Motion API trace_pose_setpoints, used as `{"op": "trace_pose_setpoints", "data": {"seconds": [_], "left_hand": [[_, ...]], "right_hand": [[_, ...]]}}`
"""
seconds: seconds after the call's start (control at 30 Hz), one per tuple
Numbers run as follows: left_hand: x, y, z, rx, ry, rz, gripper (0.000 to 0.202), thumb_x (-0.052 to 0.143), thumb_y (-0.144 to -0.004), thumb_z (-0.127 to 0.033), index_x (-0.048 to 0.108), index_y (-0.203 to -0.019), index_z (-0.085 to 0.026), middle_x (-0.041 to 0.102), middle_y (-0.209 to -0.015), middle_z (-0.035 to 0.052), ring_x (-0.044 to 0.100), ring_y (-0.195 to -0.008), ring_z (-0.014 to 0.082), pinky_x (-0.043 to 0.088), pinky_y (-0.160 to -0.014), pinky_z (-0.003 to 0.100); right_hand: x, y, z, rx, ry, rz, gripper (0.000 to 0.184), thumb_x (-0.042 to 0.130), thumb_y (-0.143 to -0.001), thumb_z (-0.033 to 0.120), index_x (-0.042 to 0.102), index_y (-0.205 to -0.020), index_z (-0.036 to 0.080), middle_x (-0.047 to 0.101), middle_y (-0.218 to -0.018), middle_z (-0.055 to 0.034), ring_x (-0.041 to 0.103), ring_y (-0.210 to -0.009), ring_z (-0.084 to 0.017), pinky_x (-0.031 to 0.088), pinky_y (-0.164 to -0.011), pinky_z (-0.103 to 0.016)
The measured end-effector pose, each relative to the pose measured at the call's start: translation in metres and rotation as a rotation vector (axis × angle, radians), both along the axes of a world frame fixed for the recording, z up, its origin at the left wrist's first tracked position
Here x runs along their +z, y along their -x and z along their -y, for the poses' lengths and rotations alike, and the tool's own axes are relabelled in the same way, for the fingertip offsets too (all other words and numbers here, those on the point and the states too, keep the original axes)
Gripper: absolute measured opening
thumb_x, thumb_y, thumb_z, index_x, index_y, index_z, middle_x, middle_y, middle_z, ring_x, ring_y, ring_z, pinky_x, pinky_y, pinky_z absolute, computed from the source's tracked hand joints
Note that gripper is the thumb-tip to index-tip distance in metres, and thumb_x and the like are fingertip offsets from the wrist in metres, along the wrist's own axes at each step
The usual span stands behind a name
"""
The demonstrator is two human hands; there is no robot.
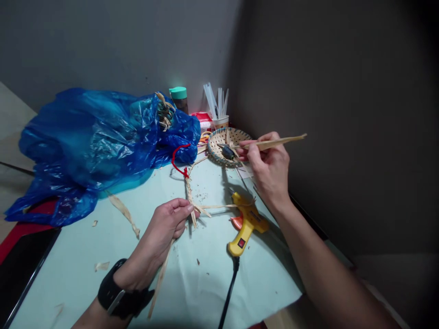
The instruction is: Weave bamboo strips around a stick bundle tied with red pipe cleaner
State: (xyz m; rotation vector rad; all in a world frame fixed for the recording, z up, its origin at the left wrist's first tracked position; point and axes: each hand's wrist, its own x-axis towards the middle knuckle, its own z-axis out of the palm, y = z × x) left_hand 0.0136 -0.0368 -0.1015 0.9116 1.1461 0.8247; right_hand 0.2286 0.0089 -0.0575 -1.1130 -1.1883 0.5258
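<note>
My left hand (169, 219) pinches the lower end of a braid of dried plant fibre (188, 189) between thumb and fingers. Several loose strands fan out from that grip. A red pipe-cleaner-like tie (174, 162) is fastened to the braid's upper end. Higher and to the right, my right hand (272, 167) is closed on a flat, pale fibre strip (286, 141) that sticks out rightward. Its fingertips are at the edge of a small woven basket (211, 155), which has a dark-handled pointed tool (227, 152) in it. Beneath lies a yellow glue gun (248, 221).
A large blue plastic bag (103, 132) with fibre showing fills the back left. Behind stand a green-lidded jar (179, 97) and a cup (221, 121) of glue sticks. Fibre scraps (123, 212) dot the pale table (192, 292). The glue gun's black cord (229, 292) runs forward. A dark wall rises at right.
</note>
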Motion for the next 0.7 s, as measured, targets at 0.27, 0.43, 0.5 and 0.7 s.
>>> {"op": "trace_pose_setpoints", "data": {"seconds": [0.27, 0.43, 0.5, 0.7], "left_hand": [[-0.008, 0.003, -0.004, 0.009, 0.023, -0.050, 0.028, 0.074, -0.070, -0.031, 0.062, -0.086, -0.011, 0.067, -0.079, 0.0066, 0.025, -0.041, -0.0009, 0.015, -0.037, 0.013], [-0.013, 0.006, -0.007, -0.025, 0.030, -0.081, 0.028, 0.074, -0.070, -0.031, 0.064, -0.087, -0.012, 0.067, -0.078, 0.0050, 0.024, -0.040, -0.0019, 0.015, -0.035, 0.011], [-0.012, 0.005, -0.006, -0.019, 0.026, -0.083, 0.028, 0.074, -0.069, -0.032, 0.064, -0.086, -0.012, 0.068, -0.079, 0.0058, 0.024, -0.039, -0.0020, 0.016, -0.035, 0.012], [-0.008, 0.001, -0.004, 0.005, 0.015, -0.028, 0.031, 0.075, -0.067, -0.034, 0.061, -0.083, -0.012, 0.062, -0.069, 0.0017, 0.025, -0.039, -0.0013, 0.015, -0.036, 0.013]], "right_hand": [[0.001, 0.025, -0.018, 0.253, 0.157, -0.425, 0.006, 0.052, -0.085, 0.021, 0.052, -0.082, 0.016, 0.067, -0.079, -0.0051, 0.065, -0.067, -0.012, 0.056, -0.065, -0.025], [0.019, 0.034, -0.013, 0.343, 0.149, -0.637, 0.008, 0.047, -0.086, 0.013, 0.051, -0.080, 0.014, 0.067, -0.079, -0.0070, 0.066, -0.070, -0.014, 0.057, -0.072, -0.030], [0.021, 0.035, -0.009, 0.386, 0.153, -0.693, 0.006, 0.051, -0.083, 0.010, 0.049, -0.082, 0.015, 0.068, -0.080, -0.0058, 0.067, -0.072, -0.013, 0.057, -0.076, -0.030], [0.014, 0.029, -0.007, 0.382, 0.225, -0.658, 0.013, 0.059, -0.078, 0.011, 0.047, -0.080, 0.018, 0.065, -0.074, -0.0010, 0.064, -0.064, -0.009, 0.054, -0.061, -0.020]]}}
